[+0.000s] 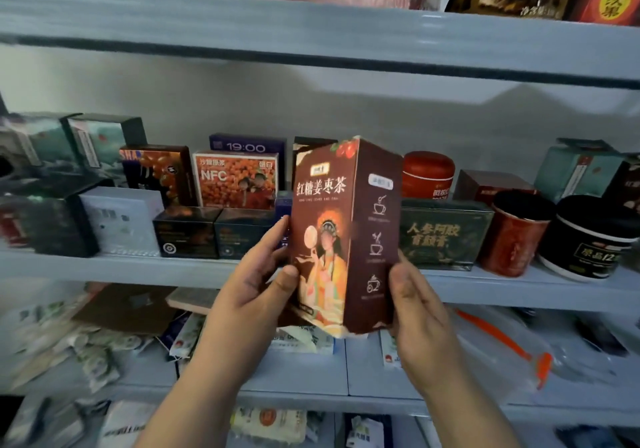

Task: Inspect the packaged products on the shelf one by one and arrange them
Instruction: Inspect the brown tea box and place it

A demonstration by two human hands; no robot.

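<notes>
- Before the middle shelf (pixel 138 267), held upright in the air: brown tea box (pixel 322 226), its front face and right side panel turned toward the camera.
- Left hand (pixel 252 285): grips the box's lower left edge, thumb pressed on the front face, fingers curled round the back.
- Right hand (pixel 419 312): holds the box's lower right edge, thumb on the side panel; its other fingers are hidden behind the box.
- Left of the box: orange NFC carton (pixel 235 179), standing on the shelf.
- Right of the box: red tin (pixel 428 174) behind a dark green carton (pixel 443 236); black jar (pixel 588 240) farther right.
</notes>
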